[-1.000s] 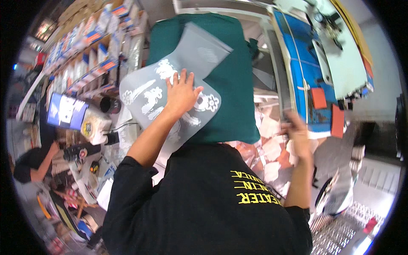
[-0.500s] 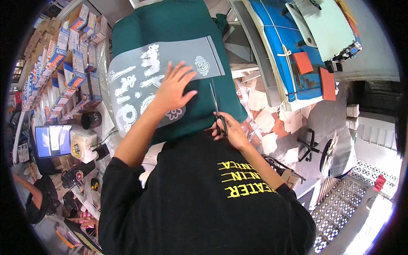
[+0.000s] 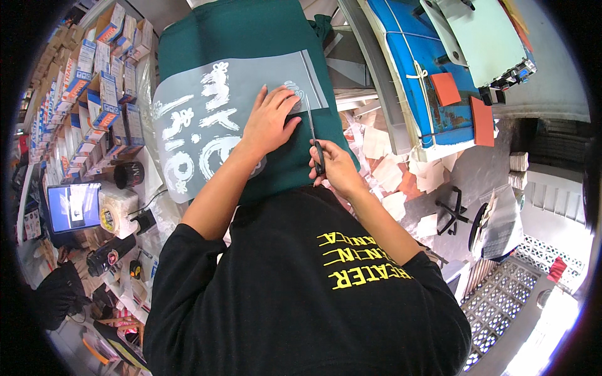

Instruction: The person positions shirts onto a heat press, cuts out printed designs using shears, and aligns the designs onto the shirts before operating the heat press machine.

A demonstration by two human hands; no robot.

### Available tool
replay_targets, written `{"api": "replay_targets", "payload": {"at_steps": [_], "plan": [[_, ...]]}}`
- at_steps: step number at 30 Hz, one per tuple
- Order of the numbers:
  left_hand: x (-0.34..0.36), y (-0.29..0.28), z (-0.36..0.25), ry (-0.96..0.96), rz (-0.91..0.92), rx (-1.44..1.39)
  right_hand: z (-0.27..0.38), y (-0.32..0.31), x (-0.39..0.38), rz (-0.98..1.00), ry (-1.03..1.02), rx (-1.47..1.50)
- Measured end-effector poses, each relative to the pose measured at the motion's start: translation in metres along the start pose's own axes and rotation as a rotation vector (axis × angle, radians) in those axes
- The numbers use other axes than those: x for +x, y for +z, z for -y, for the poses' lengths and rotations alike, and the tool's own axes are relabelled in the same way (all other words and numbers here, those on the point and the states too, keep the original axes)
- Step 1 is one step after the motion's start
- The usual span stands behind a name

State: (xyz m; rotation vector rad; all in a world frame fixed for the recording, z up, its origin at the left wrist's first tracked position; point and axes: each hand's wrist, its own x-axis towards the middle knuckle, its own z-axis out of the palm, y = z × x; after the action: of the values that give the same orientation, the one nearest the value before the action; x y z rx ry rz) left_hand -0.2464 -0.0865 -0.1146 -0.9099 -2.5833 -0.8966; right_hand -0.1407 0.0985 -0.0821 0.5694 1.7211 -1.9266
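The sheet of grey film (image 3: 252, 72) lay on the green pad (image 3: 251, 28) directly in front of the person. It carried a large white brushed design (image 3: 217, 94) and a small oval motif (image 3: 293, 88) near its right end, the latter partly covered by fingertips. The outline was rounded at the left and straight at the right end, where a dark line ran alongside the edge.

The left hand (image 3: 271, 122) rested on the film with its palm down, gripping nothing, fingers extended and close together, thumb set apart. The right hand (image 3: 335, 164) was closed round the handles of the scissors (image 3: 311, 125). The blades pointed away from the person and appeared nearly together, their tips over the film's near edge beside the motif. It could not be told whether film lay between them.

Progress: the white markings were in place and the motif's end was joined to the larger part. No finished cut or detached piece was observed. Any cut at this edge was judged barely begun or not yet made, with the full width there left to sever.

Beyond the pad, paper scraps (image 3: 376, 143) lay to the right, below a blue surface (image 3: 401, 56) bearing two orange-red pieces (image 3: 444, 89). Cartons (image 3: 106, 94) and a lit screen (image 3: 74, 207) stood to the left.
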Motion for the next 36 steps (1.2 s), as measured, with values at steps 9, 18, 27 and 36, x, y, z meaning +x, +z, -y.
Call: {"api": "replay_targets", "payload": {"at_steps": [9,18,27,36], "plan": [[0.005,0.009,-0.001,0.006,-0.043,0.067,-0.007,-0.001,-0.005,0.006,-0.011,-0.002],[0.004,0.018,-0.003,0.055,-0.131,0.062,0.011,0.005,0.009,-0.065,0.016,-0.017],[-0.003,0.004,-0.015,0.081,-0.16,-0.014,0.019,0.005,0.016,-0.08,-0.02,-0.055],[-0.025,-0.033,-0.032,-0.555,-0.079,0.256,0.031,-0.004,0.048,-0.163,-0.071,0.021]]}}
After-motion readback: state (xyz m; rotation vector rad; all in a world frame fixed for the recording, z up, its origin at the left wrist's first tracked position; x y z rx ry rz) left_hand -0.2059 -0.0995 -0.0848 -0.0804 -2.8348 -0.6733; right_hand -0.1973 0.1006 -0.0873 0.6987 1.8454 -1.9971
